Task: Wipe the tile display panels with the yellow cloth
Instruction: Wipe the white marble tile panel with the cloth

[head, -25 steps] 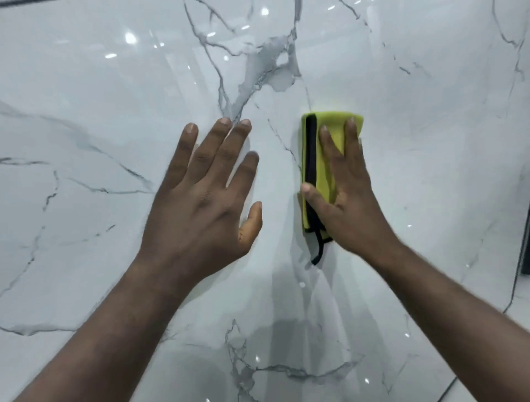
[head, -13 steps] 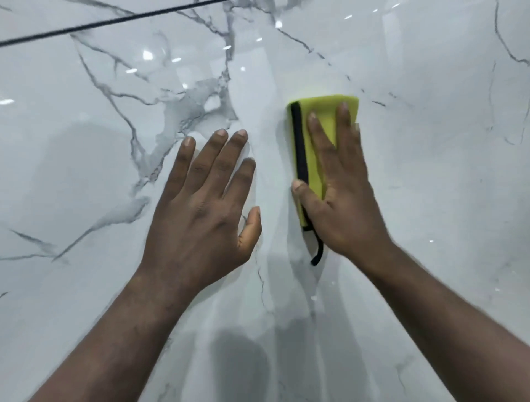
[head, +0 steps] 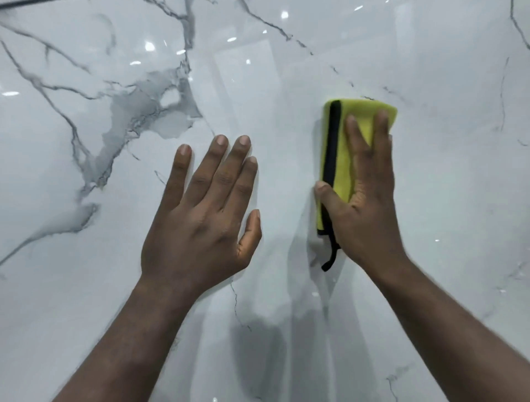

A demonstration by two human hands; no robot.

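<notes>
A glossy white marble-look tile panel fills the view, crossed by grey veining that thickens into a broad smoky patch at upper left, with small bright light reflections scattered over its sheen. A thin dark joint line cuts across the top left corner. The left hand lies flat against the panel with its palm down, its fingers straight and slightly spread and its thumb angled out to the side; it holds nothing. Well to its right, apart from it, the yellow cloth is folded into a tall narrow pad and lies flat on the tile. A black edging strip runs down the pad's left side, and a loose black tail hangs from its lower corner. The right hand covers the lower right of the cloth and presses it onto the panel with extended fingers that reach almost to the pad's top edge, while the thumb rests against the black strip at the left edge. Both bare forearms enter from the bottom of the view, and faint shadows of them show in the polished surface below the hands.
</notes>
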